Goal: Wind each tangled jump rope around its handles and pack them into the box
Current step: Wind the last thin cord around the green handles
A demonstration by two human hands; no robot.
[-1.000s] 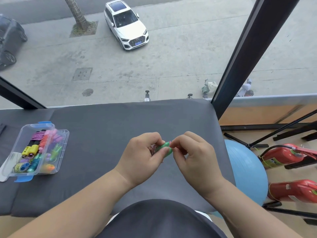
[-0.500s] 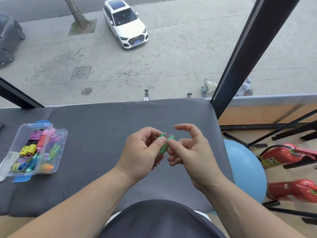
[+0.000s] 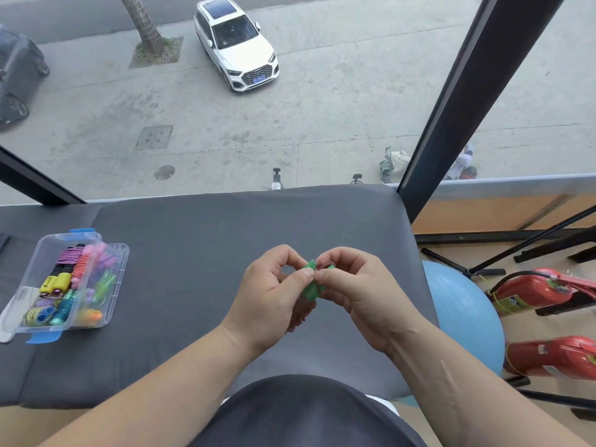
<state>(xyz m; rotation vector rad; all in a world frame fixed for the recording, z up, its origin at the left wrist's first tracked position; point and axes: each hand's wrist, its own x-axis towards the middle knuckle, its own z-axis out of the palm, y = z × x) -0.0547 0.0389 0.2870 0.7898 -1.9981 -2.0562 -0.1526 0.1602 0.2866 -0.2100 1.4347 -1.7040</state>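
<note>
A clear box point(image 3: 125, 253) stands at the left end of the grey bench point(image 3: 193, 240), packed with wound ropes point(image 3: 75, 279) in many colours. Well right of the box, the left hand point(image 3: 271, 301) pinches a green jump rope point(image 3: 311, 283) above the bench. The right hand point(image 3: 364, 295) grips the same rope from the other side. Farther right of the box, off the bench, sits a blue ball point(image 3: 464, 314).

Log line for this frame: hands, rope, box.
left hand pinches green jump rope | right hand pinches it too | box: wound ropes inside
</note>
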